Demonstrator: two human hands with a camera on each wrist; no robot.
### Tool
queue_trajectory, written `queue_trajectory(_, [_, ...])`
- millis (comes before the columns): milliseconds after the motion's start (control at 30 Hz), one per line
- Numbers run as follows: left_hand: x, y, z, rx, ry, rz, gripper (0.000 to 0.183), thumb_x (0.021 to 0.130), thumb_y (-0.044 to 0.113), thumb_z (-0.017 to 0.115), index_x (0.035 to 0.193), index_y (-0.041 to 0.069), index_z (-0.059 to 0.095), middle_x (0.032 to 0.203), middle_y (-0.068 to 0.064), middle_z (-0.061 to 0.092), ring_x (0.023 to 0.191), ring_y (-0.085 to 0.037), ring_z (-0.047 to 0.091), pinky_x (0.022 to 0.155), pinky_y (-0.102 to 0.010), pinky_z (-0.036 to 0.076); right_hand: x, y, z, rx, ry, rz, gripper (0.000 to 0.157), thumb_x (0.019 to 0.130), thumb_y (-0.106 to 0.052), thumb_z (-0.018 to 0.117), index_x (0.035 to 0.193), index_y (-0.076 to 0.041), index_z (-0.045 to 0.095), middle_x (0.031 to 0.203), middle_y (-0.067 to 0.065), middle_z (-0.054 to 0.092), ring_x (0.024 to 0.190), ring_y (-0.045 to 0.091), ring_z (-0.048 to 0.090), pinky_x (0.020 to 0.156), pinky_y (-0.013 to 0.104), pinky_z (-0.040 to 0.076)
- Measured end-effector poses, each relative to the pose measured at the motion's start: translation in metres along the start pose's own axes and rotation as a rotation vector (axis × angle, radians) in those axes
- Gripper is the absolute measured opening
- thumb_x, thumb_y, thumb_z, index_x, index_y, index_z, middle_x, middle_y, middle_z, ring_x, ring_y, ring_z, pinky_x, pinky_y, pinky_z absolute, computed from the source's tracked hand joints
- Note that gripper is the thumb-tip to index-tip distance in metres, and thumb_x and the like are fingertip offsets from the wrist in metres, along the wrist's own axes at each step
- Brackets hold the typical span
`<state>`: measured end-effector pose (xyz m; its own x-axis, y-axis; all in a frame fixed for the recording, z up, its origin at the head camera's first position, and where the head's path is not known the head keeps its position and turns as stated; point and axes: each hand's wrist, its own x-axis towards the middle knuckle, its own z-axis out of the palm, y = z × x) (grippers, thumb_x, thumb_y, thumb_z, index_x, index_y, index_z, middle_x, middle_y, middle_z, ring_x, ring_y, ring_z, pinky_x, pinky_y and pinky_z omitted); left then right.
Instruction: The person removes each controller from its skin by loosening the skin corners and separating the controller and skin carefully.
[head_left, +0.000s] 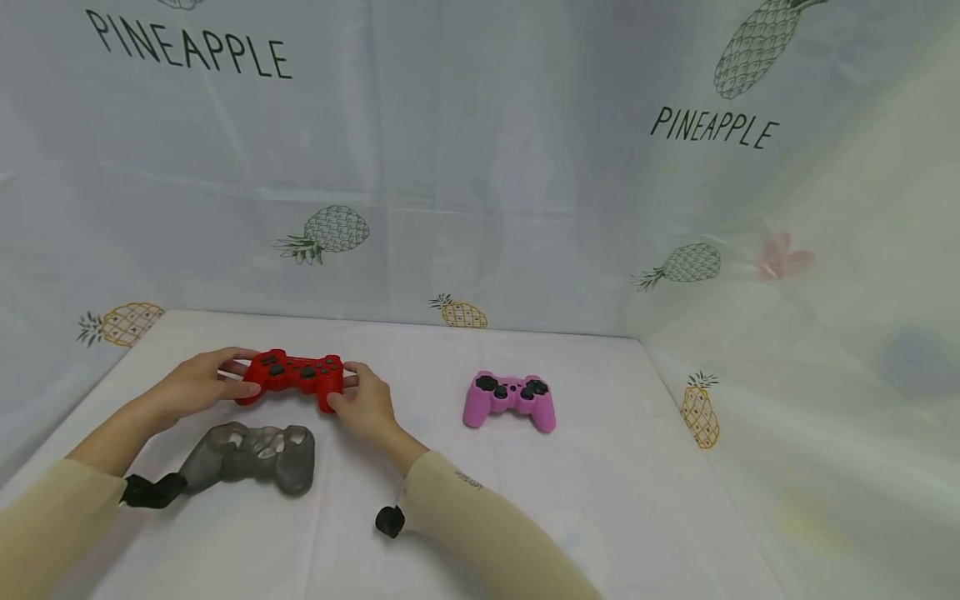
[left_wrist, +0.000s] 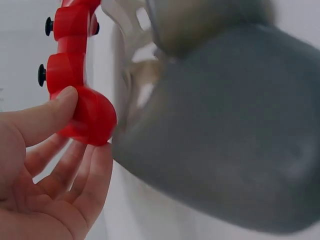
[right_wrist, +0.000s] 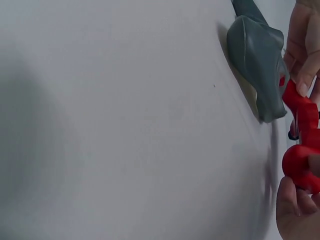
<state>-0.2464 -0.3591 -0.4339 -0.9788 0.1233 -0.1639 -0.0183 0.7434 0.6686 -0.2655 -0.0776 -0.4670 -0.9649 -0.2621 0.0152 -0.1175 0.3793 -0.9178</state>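
Observation:
A red game controller (head_left: 295, 372) with black buttons and sticks is held between both hands at the far left of the table. My left hand (head_left: 201, 385) pinches its left grip, thumb on one side and fingers on the other, as the left wrist view shows. At the opposite end, my right hand (head_left: 369, 406) holds the right grip the same way. Just nearer to me lies a grey controller-shaped piece (head_left: 255, 457), its surface smooth with pale hollow patches in the middle. In the left wrist view this grey piece (left_wrist: 215, 125) looms large beside the red controller (left_wrist: 75, 70).
A pink controller (head_left: 510, 400) with black buttons lies on the white-covered table (head_left: 600, 500), right of the hands. Behind the table hangs a pale curtain (head_left: 480, 167) printed with pineapples. A black wrist strap piece (head_left: 155, 490) on the left sleeve is close to the grey piece.

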Motion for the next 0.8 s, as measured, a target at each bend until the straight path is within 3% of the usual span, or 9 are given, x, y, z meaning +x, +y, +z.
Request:
queue_trajectory(267, [-0.003, -0.020, 0.000, -0.027, 0.000, -0.028, 0.081, 0.099, 0.041, 0.075, 0.158, -0.002, 0.038, 0.144, -0.038, 0.050, 0.128, -0.052, 0.051, 0.089, -0.050, 0.053, -0.004, -0.007, 0.010, 0.006, -0.005, 0.027, 0.050, 0.094, -0.003, 0.078, 0.141, -0.011, 0.065, 0.111, 0.001, 0.074, 0.079, 0.001, 0.064, 0.074, 0.017, 0.053])
queue_trajectory(400, [-0.002, -0.023, 0.001, -0.029, 0.000, -0.033, 0.084, 0.098, 0.043, 0.076, 0.158, -0.002, 0.038, 0.143, -0.038, 0.050, 0.127, -0.052, 0.052, 0.088, -0.050, 0.053, -0.003, -0.006, 0.012, -0.010, -0.004, 0.027, 0.050, 0.094, -0.002, 0.077, 0.142, -0.012, 0.066, 0.111, 0.001, 0.074, 0.079, 0.001, 0.063, 0.075, 0.017, 0.054])
queue_trajectory(800, [-0.004, -0.030, -0.004, -0.047, -0.005, -0.052, 0.086, 0.099, 0.043, 0.076, 0.158, -0.004, 0.035, 0.143, -0.039, 0.048, 0.122, -0.048, 0.055, 0.082, -0.036, 0.052, 0.000, -0.007, 0.018, -0.032, -0.035, 0.006, 0.057, 0.095, 0.000, 0.074, 0.148, -0.015, 0.061, 0.117, 0.000, 0.073, 0.080, 0.001, 0.059, 0.075, 0.018, 0.052])
